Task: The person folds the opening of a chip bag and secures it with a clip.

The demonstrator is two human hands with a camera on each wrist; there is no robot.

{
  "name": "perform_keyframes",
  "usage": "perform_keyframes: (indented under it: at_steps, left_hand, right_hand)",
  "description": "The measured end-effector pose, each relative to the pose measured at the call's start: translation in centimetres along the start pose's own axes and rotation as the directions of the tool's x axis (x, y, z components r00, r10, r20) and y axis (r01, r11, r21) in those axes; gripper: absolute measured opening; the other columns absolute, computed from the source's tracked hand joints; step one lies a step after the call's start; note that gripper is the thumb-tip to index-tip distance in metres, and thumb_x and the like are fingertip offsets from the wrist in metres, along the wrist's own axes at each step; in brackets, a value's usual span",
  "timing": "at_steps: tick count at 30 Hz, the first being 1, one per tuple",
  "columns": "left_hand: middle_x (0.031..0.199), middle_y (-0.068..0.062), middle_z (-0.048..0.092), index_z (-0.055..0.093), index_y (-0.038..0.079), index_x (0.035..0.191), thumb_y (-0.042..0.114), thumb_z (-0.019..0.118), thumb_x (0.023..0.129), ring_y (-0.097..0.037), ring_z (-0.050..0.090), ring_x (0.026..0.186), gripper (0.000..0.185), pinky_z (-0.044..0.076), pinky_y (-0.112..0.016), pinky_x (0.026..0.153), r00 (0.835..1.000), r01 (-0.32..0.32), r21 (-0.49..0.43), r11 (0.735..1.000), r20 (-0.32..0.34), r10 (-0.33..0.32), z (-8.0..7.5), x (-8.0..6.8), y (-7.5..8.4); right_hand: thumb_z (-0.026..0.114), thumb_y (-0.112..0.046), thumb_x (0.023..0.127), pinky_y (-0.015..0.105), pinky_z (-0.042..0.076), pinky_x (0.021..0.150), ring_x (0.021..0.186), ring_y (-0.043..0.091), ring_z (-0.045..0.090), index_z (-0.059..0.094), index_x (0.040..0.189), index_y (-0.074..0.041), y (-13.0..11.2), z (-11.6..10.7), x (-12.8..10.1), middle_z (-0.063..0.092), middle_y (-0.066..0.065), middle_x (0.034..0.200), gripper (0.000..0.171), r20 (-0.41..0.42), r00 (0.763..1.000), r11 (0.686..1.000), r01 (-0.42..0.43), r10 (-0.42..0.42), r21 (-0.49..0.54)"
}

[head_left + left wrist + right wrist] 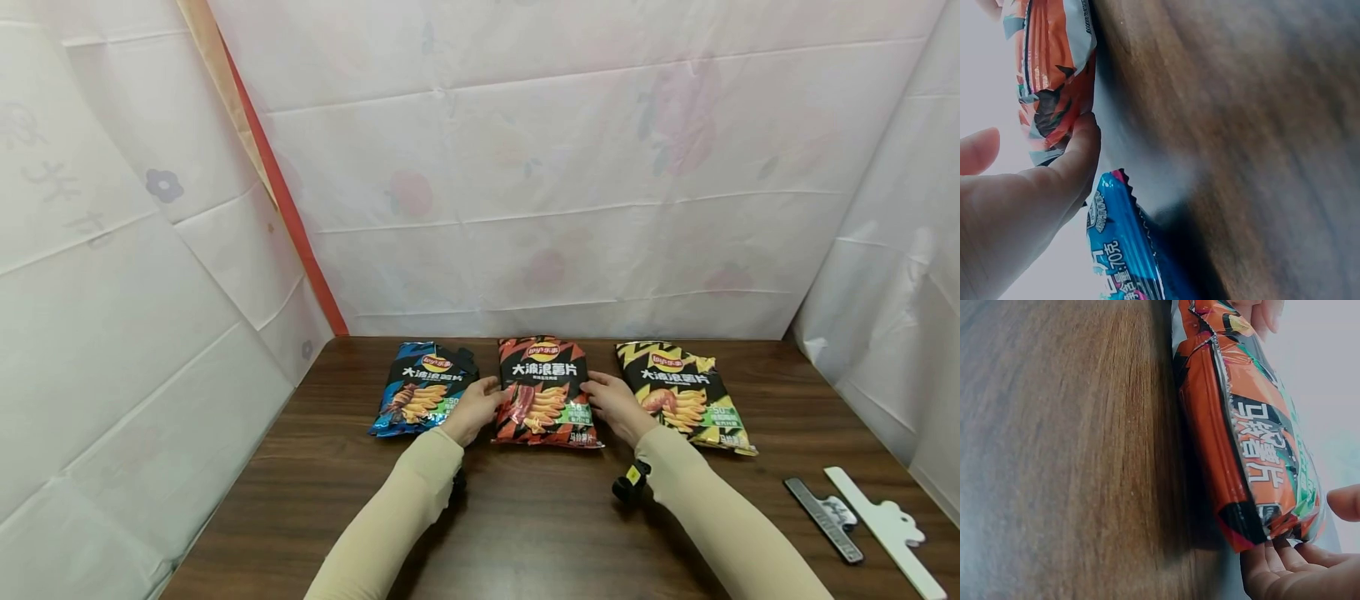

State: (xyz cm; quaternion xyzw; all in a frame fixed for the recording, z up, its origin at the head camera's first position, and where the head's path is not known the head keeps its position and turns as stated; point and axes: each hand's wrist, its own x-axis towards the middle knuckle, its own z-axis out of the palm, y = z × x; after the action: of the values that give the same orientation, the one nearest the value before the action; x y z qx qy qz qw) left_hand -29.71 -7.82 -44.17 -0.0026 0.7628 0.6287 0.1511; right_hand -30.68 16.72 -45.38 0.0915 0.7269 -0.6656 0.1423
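Observation:
A red bag of potato chips (pixel 542 396) lies face up on the table between both hands. My left hand (pixel 474 410) is at its left edge; in the left wrist view the fingers (pixel 1082 147) touch its side, and the thumb stands apart. At the opposite edge is my right hand (pixel 617 406). Its fingers (pixel 1279 565) reach against the bag's underside corner in the right wrist view, thumb off the surface. A blue bag of chips (pixel 420 392) lies left of the left hand, and a yellow bag of chips (pixel 678 396) lies beyond the right hand.
A black clip-like piece (pixel 465 360) sits at the blue bag's upper right corner. Toward the right front of the brown table (pixel 525 533) lie a dark grey clip (pixel 823 518) and a longer white clip (pixel 885 529). Pale sheets (pixel 562 167) hang behind and at both sides.

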Motion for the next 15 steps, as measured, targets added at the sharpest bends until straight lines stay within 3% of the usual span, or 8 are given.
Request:
perform_keyframes:
  at_steps: [15]
  left_hand:
    - [0.154, -0.024, 0.035, 0.028, -0.001, 0.153, 0.013, 0.054, 0.101, -0.037, 0.04, 0.139, 0.06, 0.042, -0.053, 0.106, 1.0, 0.021, -0.022, 1.0, -0.011, -0.021, 0.1, -0.8, 0.3]
  right_hand:
    - [0.043, -0.023, 0.105, 0.055, 0.032, 0.113, 0.145, 0.043, 0.026, 0.021, 0.157, -0.008, -0.5, -0.1, -1.9, 0.023, 0.023, 0.159, 0.058, -0.034, 0.999, 0.999, 0.024, -0.023, 0.031]
